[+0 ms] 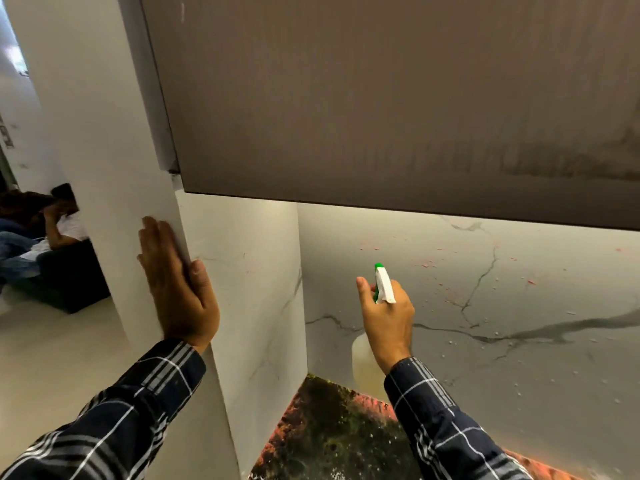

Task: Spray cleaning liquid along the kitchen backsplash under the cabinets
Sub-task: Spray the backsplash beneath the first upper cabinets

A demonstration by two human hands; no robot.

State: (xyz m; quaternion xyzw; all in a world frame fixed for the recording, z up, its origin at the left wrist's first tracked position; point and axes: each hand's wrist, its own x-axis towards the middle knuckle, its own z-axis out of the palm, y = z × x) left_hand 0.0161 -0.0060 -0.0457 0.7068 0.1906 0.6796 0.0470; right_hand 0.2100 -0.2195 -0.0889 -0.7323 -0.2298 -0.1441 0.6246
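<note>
Two hands are working beneath a brown cabinet [381, 98]. The left hand [176, 289] is pressing flat, fingers straight, against the corner of a white wall [104, 168]. The right hand [386, 317] is gripping a spray bottle [382, 284] by its neck, its green-tipped white nozzle pointing at the marbled backsplash [485, 306], which is showing red specks and droplets. The bottle is sitting in the corner, over the dark speckled table [332, 434].

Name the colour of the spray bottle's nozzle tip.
Green nozzle tip on the white-headed spray bottle; the head view shows it best.
</note>
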